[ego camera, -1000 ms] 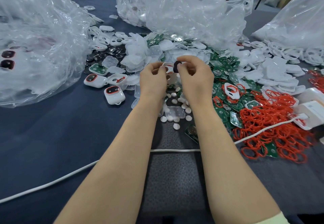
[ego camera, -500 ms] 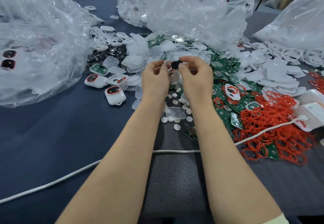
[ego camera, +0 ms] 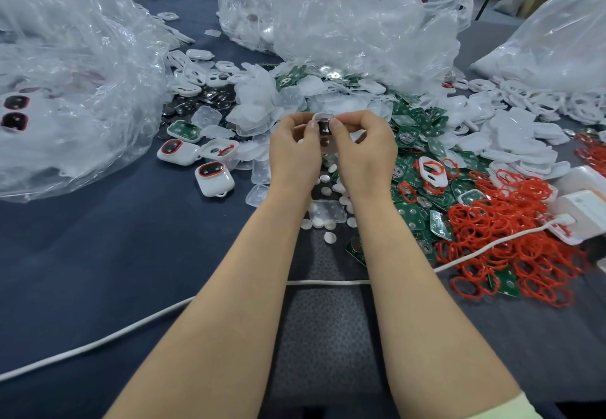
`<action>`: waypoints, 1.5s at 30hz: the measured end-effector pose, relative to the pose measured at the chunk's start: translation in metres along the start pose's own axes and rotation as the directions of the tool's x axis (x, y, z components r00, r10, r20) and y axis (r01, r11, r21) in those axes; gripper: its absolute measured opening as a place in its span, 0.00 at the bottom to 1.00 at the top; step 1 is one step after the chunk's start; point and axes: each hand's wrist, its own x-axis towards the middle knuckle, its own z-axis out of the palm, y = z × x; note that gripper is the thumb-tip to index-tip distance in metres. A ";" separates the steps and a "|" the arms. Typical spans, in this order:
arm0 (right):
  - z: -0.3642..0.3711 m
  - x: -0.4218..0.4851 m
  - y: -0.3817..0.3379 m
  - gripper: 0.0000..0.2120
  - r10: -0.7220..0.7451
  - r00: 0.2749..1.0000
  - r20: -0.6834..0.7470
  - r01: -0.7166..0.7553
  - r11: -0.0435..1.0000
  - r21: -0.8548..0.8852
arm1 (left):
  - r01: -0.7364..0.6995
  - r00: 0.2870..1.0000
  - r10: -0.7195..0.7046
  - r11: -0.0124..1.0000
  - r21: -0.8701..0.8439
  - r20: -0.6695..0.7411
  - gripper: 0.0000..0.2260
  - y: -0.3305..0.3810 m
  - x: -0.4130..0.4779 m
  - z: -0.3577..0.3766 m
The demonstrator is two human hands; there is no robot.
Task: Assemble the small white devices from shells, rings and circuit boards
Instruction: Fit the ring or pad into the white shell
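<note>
Left hand and right hand both pinch white shell, dark round insert showing, raised above table middle.

Curled fingers hide most of the shell.

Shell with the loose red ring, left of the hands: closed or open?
Open: the shell shows its hollow interior, uncovered; red ring hangs out.

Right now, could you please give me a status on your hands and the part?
Left hand and right hand both pinch one small white device, dark insert showing. White cable lies across table, short of the hands.
</note>
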 end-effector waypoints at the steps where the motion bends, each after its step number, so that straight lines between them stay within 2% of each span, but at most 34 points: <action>1: 0.000 0.000 0.001 0.01 0.010 1.000 -0.001 -0.010 1.000 -0.010 | -0.007 1.000 0.007 1.000 0.003 0.006 0.06 0.001 0.000 0.000; 3: 0.001 0.001 0.002 0.01 0.028 1.000 -0.006 -0.028 1.000 0.010 | -0.013 1.000 0.013 1.000 0.009 0.020 0.06 0.001 -0.002 0.000; 7: 0.001 0.002 0.002 0.08 0.117 0.993 0.028 -0.119 0.985 0.127 | -0.025 0.999 0.025 0.999 0.023 0.025 0.05 0.001 -0.002 0.000; 10: 0.001 0.004 0.002 0.05 0.161 0.985 0.059 -0.169 0.968 0.184 | -0.039 0.999 0.038 0.999 0.035 0.026 0.04 0.001 -0.002 0.001; 13: 0.003 0.003 0.003 0.02 0.120 0.993 0.015 -0.121 0.982 0.142 | -0.051 0.996 0.046 0.997 0.058 0.071 0.01 0.000 -0.003 0.001; 15: 0.002 0.003 0.003 0.02 0.105 0.994 -0.015 -0.103 0.988 0.112 | -0.036 0.994 0.025 0.995 0.093 0.111 0.04 0.000 -0.004 0.001; 19: 0.001 0.004 0.000 0.02 0.127 0.991 0.027 -0.130 0.983 0.129 | -0.039 0.995 0.026 0.990 0.134 0.096 0.06 0.001 -0.003 -0.002; 25: -0.002 0.006 0.000 0.03 0.225 0.961 0.161 -0.264 0.922 0.284 | 0.059 0.992 -0.057 0.998 -0.016 0.116 0.06 0.000 -0.001 -0.005; 29: -0.004 0.011 -0.003 0.07 0.344 0.907 0.241 -0.419 0.780 0.465 | 0.129 0.985 -0.113 0.984 -0.120 0.134 0.05 0.004 -0.001 -0.003; 31: -0.004 0.011 -0.001 0.06 0.337 0.911 0.237 -0.410 0.800 0.439 | 0.117 0.986 -0.103 0.988 -0.103 0.131 0.05 0.004 -0.001 -0.004; 33: -0.003 0.010 0.000 0.03 0.293 0.936 0.195 -0.343 0.884 0.319 | 0.075 0.991 -0.071 0.997 -0.036 0.117 0.05 0.003 -0.002 -0.003; 35: -0.002 0.008 0.001 0.06 0.253 0.954 0.160 -0.289 0.920 0.266 | 0.051 0.994 -0.051 0.999 0.005 0.099 0.05 0.002 -0.002 -0.003; 42: -0.004 0.009 0.000 0.03 0.278 0.949 0.146 -0.310 0.906 0.290 | 0.027 0.996 -0.027 1.000 -0.007 0.081 0.04 0.004 -0.003 -0.001; 45: -0.003 0.009 0.001 0.03 0.294 0.942 0.161 -0.331 0.890 0.313 | -0.021 0.998 0.016 0.997 0.075 0.059 0.05 0.003 -0.002 -0.001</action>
